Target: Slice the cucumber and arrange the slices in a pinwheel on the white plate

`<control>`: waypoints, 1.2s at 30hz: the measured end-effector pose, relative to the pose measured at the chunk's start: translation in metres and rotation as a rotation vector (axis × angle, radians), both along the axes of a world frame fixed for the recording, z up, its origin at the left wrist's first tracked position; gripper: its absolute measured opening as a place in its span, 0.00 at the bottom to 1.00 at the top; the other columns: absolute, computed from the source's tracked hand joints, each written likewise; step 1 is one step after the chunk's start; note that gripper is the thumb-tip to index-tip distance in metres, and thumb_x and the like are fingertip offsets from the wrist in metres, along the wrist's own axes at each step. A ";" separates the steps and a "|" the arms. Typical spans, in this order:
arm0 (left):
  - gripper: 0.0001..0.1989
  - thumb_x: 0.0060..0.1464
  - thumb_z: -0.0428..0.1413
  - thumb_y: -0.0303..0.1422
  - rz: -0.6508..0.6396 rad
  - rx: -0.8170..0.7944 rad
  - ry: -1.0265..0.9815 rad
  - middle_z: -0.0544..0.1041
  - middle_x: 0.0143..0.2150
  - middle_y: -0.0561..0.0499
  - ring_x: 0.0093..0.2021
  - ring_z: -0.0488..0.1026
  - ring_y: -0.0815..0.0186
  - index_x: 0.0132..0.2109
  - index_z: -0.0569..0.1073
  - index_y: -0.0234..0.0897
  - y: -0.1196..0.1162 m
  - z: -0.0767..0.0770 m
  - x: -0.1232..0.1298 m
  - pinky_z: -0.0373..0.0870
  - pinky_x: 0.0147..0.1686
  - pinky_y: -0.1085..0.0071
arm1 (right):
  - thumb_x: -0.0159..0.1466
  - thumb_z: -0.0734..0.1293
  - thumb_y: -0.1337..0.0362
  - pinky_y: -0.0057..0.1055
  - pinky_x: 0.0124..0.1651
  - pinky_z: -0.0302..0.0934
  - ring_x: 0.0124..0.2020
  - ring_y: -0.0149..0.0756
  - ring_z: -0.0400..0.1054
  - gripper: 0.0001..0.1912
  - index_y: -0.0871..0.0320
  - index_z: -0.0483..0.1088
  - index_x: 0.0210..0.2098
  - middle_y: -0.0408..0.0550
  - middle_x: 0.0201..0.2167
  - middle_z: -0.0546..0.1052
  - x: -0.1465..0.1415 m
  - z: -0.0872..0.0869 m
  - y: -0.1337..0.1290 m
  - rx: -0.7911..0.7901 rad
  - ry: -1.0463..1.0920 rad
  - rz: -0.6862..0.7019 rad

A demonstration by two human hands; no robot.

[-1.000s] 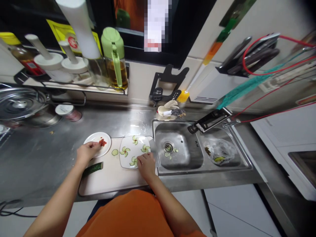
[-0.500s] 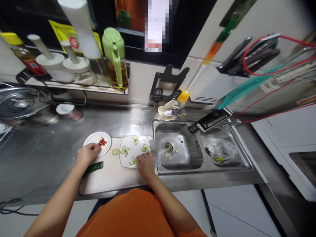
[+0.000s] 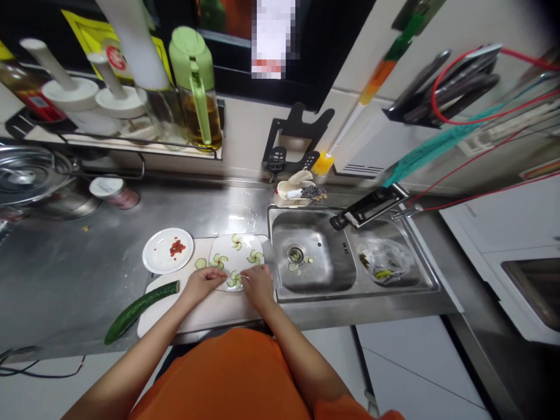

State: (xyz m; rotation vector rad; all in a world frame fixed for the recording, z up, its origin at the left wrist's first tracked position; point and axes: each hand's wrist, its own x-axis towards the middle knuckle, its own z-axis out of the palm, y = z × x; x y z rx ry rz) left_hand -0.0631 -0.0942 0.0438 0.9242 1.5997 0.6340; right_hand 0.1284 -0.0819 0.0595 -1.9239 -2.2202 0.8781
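Observation:
My left hand [image 3: 203,287] is over the left lower part of a white square plate [image 3: 227,263], thumb and fingertips pinched on a small red piece. My right hand [image 3: 259,287] is at the plate's lower right, fingers bent together beside the lowest cucumber flower [image 3: 235,280]; its fingertips are partly hidden. Several pinwheels of thin cucumber slices lie on the plate, some with red centres. Left of it is a round white plate [image 3: 160,254] with chopped red bits [image 3: 177,248]. A cut cucumber [image 3: 140,309] lies across the left end of the cutting board [image 3: 205,318].
A single cucumber slice [image 3: 200,263] lies on the board. To the right is a steel sink [image 3: 324,274] with slices near the drain and a plastic bag [image 3: 389,259] in its side basin. A lidded pot [image 3: 65,198], a can [image 3: 114,192] and an oil bottle [image 3: 195,87] stand behind.
My left hand has moved right from the round plate of red bits to the square plate, uncovering the cucumber. My right hand has stayed by the lowest flower. The view has shifted slightly.

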 end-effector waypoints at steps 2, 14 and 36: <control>0.13 0.36 0.62 0.38 -0.003 -0.036 -0.075 0.78 0.26 0.52 0.27 0.71 0.68 0.31 0.78 0.36 -0.002 0.000 0.015 0.66 0.31 0.73 | 0.65 0.64 0.60 0.32 0.39 0.49 0.50 0.42 0.59 0.09 0.49 0.77 0.40 0.45 0.41 0.77 -0.001 0.000 -0.002 -0.019 0.024 0.011; 0.11 0.36 0.62 0.36 0.025 -0.060 -0.133 0.77 0.24 0.54 0.24 0.69 0.70 0.30 0.77 0.35 -0.002 -0.010 0.027 0.65 0.27 0.74 | 0.63 0.65 0.62 0.31 0.43 0.51 0.45 0.39 0.62 0.08 0.51 0.77 0.37 0.43 0.38 0.78 -0.003 -0.007 -0.007 -0.020 0.120 0.009; 0.10 0.39 0.60 0.36 -0.017 -0.012 -0.036 0.76 0.22 0.55 0.21 0.67 0.71 0.31 0.78 0.37 -0.001 -0.022 0.027 0.62 0.24 0.75 | 0.63 0.65 0.61 0.31 0.43 0.51 0.46 0.40 0.61 0.08 0.51 0.78 0.36 0.44 0.36 0.78 -0.004 -0.007 -0.001 -0.040 0.116 0.004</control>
